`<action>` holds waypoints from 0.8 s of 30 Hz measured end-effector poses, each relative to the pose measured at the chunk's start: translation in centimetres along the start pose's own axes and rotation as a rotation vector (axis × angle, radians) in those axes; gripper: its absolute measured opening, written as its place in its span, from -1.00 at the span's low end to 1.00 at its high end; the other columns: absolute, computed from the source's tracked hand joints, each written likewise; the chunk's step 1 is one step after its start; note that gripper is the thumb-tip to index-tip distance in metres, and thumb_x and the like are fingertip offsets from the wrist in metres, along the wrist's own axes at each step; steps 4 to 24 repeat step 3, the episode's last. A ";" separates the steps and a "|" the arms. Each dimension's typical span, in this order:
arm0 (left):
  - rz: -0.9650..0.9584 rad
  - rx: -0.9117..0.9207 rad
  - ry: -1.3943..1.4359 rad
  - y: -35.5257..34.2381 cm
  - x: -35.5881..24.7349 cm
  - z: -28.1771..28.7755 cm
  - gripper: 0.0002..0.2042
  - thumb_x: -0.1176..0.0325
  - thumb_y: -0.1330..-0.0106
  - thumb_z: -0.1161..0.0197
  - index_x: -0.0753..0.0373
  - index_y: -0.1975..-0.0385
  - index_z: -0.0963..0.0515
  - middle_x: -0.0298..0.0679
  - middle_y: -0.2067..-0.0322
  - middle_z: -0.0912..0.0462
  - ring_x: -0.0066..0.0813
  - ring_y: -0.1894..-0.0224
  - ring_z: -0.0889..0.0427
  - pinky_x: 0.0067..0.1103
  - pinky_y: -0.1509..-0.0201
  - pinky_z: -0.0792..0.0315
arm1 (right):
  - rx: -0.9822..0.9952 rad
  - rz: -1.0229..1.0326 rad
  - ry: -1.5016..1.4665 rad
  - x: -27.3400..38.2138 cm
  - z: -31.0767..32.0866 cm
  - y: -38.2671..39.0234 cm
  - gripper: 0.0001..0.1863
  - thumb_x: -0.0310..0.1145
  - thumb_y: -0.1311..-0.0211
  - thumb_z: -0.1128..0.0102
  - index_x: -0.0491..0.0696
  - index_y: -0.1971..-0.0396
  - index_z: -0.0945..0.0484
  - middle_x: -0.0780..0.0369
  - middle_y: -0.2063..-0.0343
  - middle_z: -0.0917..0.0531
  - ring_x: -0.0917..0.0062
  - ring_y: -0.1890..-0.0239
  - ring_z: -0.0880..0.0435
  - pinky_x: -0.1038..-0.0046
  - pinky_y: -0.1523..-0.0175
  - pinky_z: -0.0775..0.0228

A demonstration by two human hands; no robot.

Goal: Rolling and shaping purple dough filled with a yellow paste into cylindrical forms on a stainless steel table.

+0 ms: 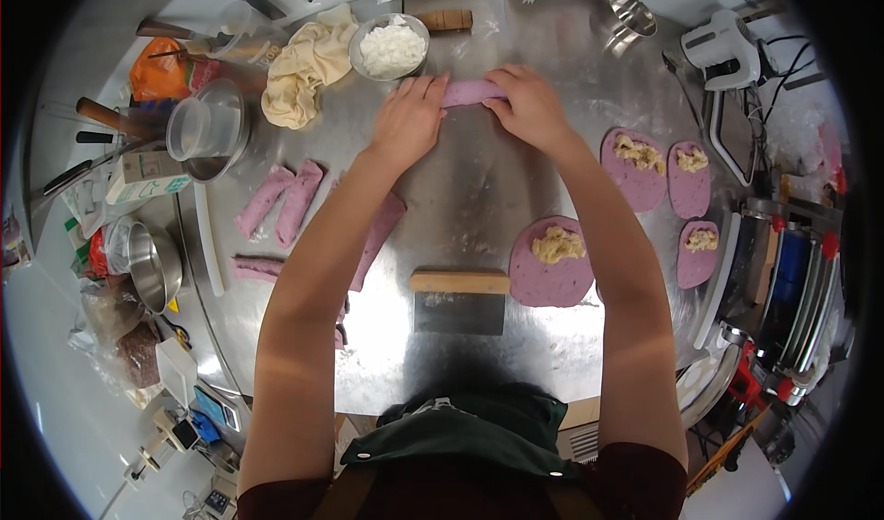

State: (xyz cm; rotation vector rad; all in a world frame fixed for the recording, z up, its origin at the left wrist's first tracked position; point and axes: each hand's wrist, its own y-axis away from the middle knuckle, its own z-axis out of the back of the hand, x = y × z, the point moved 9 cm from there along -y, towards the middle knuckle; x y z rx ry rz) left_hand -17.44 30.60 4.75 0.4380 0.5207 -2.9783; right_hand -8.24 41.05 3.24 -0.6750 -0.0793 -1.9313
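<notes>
A purple dough roll lies crosswise at the far side of the steel table. My left hand is closed over its left end, and my right hand grips its right end between thumb and fingers. Just beyond my left hand stands a bowl of white powder. Several rolled dough pieces lie to the left, partly behind my left forearm. On the right, flattened purple dough with pale filling lies in several ovals; the nearest one is partly covered by my right forearm.
A dough scraper with a wooden edge lies near the front. At the back left are a cream cloth and a plastic tub. A white hand mixer stands back right, near a metal cup. A steel bowl sits far left.
</notes>
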 end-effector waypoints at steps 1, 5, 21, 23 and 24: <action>0.034 0.062 0.005 -0.1 0.4 -0.6 -0.53 0.45 -0.08 -0.28 0.29 -0.06 -0.41 -0.13 0.04 -0.47 -0.16 0.02 -0.47 -0.35 -0.06 -0.35 | 0.060 -0.042 0.014 -0.3 -0.6 0.1 -0.59 -0.30 0.00 -0.31 -0.05 0.09 -0.51 0.16 0.20 -0.57 0.26 0.07 -0.51 0.26 -0.03 -0.35; 0.069 0.168 0.002 0.1 0.9 -1.6 -0.51 0.43 -0.14 -0.24 0.28 -0.12 -0.36 -0.12 0.01 -0.47 -0.16 -0.04 -0.46 -0.35 -0.11 -0.34 | -0.007 -0.023 0.057 0.4 -0.4 0.9 -0.55 -0.31 0.01 -0.31 0.01 0.04 -0.51 0.17 0.12 -0.57 0.27 0.04 -0.50 0.27 -0.04 -0.36; 0.069 0.168 0.002 0.1 0.9 -1.6 -0.51 0.43 -0.14 -0.24 0.28 -0.12 -0.36 -0.12 0.01 -0.47 -0.16 -0.04 -0.46 -0.35 -0.11 -0.34 | -0.007 -0.023 0.057 0.4 -0.4 0.9 -0.55 -0.31 0.01 -0.31 0.01 0.04 -0.51 0.17 0.12 -0.57 0.27 0.04 -0.50 0.27 -0.04 -0.36; 0.069 0.168 0.002 0.1 0.9 -1.6 -0.51 0.43 -0.14 -0.24 0.28 -0.12 -0.36 -0.12 0.01 -0.47 -0.16 -0.04 -0.46 -0.35 -0.11 -0.34 | -0.007 -0.023 0.057 0.4 -0.4 0.9 -0.55 -0.31 0.01 -0.31 0.01 0.04 -0.51 0.17 0.12 -0.57 0.27 0.04 -0.50 0.27 -0.04 -0.36; 0.069 0.168 0.002 0.1 0.9 -1.6 -0.51 0.43 -0.14 -0.24 0.28 -0.12 -0.36 -0.12 0.01 -0.47 -0.16 -0.04 -0.46 -0.35 -0.11 -0.34 | -0.007 -0.023 0.057 0.4 -0.4 0.9 -0.55 -0.31 0.01 -0.31 0.01 0.04 -0.51 0.17 0.12 -0.57 0.27 0.04 -0.50 0.27 -0.04 -0.36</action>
